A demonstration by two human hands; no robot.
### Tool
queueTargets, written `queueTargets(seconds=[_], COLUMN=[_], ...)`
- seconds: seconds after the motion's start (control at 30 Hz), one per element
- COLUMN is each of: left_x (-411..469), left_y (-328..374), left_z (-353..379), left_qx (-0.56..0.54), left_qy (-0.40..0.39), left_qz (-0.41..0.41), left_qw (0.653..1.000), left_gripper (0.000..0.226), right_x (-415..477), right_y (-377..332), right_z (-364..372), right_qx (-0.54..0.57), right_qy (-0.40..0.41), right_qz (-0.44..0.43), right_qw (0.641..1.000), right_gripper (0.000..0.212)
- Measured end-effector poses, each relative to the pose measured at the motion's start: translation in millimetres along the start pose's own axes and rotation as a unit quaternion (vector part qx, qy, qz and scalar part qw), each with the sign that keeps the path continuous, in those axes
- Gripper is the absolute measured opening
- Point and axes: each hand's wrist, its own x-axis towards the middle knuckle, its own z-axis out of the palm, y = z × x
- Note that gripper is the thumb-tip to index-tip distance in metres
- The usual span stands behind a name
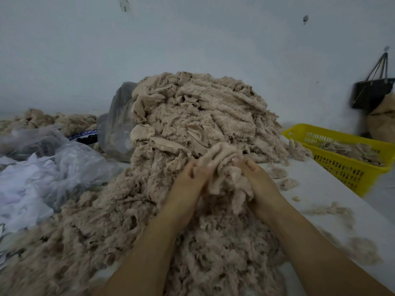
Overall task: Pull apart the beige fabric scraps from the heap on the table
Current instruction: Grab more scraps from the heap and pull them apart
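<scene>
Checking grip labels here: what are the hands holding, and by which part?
A clump of beige fabric scraps: the left hand grips its left side, the right hand its right side.

1. Fingertips of left hand (188,178) and right hand (256,178) mostly buried in clump of scraps (224,167).
2. Both forearms cut by bottom edge.
3. The yellow basket (342,167) and dark bag (372,92) cut off at right edge.
4. Near part of heap (85,253) blurred.
5. The dark item (85,136) half under plastic sheet (42,142): unidentifiable.
</scene>
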Motion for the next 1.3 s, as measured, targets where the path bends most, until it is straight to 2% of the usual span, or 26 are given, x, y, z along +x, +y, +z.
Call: queueTargets(seconds=[0.03, 0.1, 0.23, 0.27, 0.3, 0.37, 0.47, 0.53, 0.6, 0.63, 0.67, 0.7, 0.73, 0.77, 0.8, 0.87, 0.93, 1.0, 1.07, 1.1, 1.2, 1.3], left_x=[-2.6, -4.0, 0.3, 0.7, 0.8, 0.6, -0.2, 0.5, 0.9, 1.7, 2.4, 3.8, 5.5, 6.6, 8.0, 10.3, 11.7, 12.6, 12.4, 9.8, 3.3, -2.3], left_y=[-2.7, -8.0, -8.7, -8.0, -7.9, -9.9, -12.7, -12.0, -10.2, -9.5, -7.6, -6.4, -6.1, -5.7, -5.4, -7.7, -10.8, -13.3, -13.6, -11.9, -8.9, -5.7], left_z=[5.0, 12.3, 8.9, 7.4, 6.7, 7.1, 8.4, 6.4, 2.9, 0.4, -1.9, -5.1, -9.2, -12.2, -13.7, -13.1, -13.3, -17.1, -19.9, -17.7, -7.0, -4.3], left_qx=[0.07, 0.134, 0.146, 0.145, 0.155, 0.193, 0.304, 0.339, 0.307, 0.292, 0.278, 0.264, 0.251, 0.243, 0.235, 0.236, 0.274, 0.284, 0.297, 0.3, 0.271, 0.205], left_qy=[-0.034, -0.052, 0.039, 0.052, 0.053, 0.018, -0.046, -0.059, 0.001, 0.061, 0.126, 0.183, 0.225, 0.246, 0.247, 0.222, 0.194, 0.19, 0.176, 0.159, 0.042, -0.07], left_qz=[0.017, 0.056, 0.057, 0.06, 0.071, 0.089, 0.083, 0.087, 0.121, 0.148, 0.17, 0.179, 0.171, 0.144, 0.105, 0.022, -0.018, -0.023, 0.003, 0.027, 0.052, 0.048], left_qw=[0.997, 0.988, 0.987, 0.986, 0.984, 0.977, 0.948, 0.935, 0.944, 0.943, 0.937, 0.93, 0.926, 0.927, 0.934, 0.946, 0.942, 0.939, 0.939, 0.94, 0.96, 0.975], left_gripper=[0.029, 0.02, 0.014, 0.014, 0.018, 0.026, 0.024, 0.016, 0.003, 0.004, 0.006, 0.008, 0.018, 0.034, 0.048, 0.058, 0.031, 0.021, 0.026, 0.02, 0.02, 0.027], right_x=[0.3, 2.1, 2.0, 0.5, -1.5, -1.5, 1.3, 1.3, 3.3, 4.0, 3.5, 3.2, 3.6, 4.9, 5.6, 12.4, 15.6, 14.9, 12.7, 11.4, 10.1, 12.9], right_y=[0.7, 3.3, 8.7, 9.9, 11.0, 14.6, 17.3, 12.8, 2.2, -7.0, -18.0, -27.9, -33.0, -32.2, -27.5, -12.6, -1.4, 7.3, 19.2, 24.8, 33.7, 34.4], right_z=[0.2, 0.6, 0.6, 1.9, 4.1, 5.4, -0.2, -1.9, -7.1, -13.9, -22.0, -31.9, -40.3, -45.9, -48.7, -42.4, -26.7, -13.8, -7.6, -4.6, 3.5, 3.3], right_qx=[0.006, -0.016, -0.128, -0.172, -0.224, -0.292, -0.281, -0.269, -0.18, -0.071, 0.066, 0.208, 0.317, 0.364, 0.354, 0.229, 0.053, -0.117, -0.246, -0.283, -0.254, -0.211], right_qy=[0.005, 0.019, -0.008, -0.031, -0.057, -0.074, -0.018, 0.015, 0.075, 0.121, 0.151, 0.161, 0.171, 0.19, 0.207, 0.215, 0.178, 0.124, 0.043, 0.006, -0.063, -0.073], right_qz=[0.005, -0.013, -0.067, -0.068, -0.066, -0.053, -0.041, -0.038, -0.069, -0.096, -0.13, -0.159, -0.168, -0.145, -0.104, -0.035, -0.028, -0.05, -0.054, -0.049, -0.004, 0.009], right_qw=[1.0, 1.0, 0.989, 0.982, 0.971, 0.952, 0.959, 0.962, 0.978, 0.985, 0.978, 0.952, 0.918, 0.9, 0.906, 0.949, 0.982, 0.984, 0.967, 0.958, 0.965, 0.975], right_gripper=[0.015, 0.017, 0.058, 0.062, 0.058, 0.035, 0.011, 0.009, 0.028, 0.037, 0.039, 0.034, 0.04, 0.062, 0.074, 0.069, 0.049, 0.032, 0.025, 0.026, 0.033, 0.033])
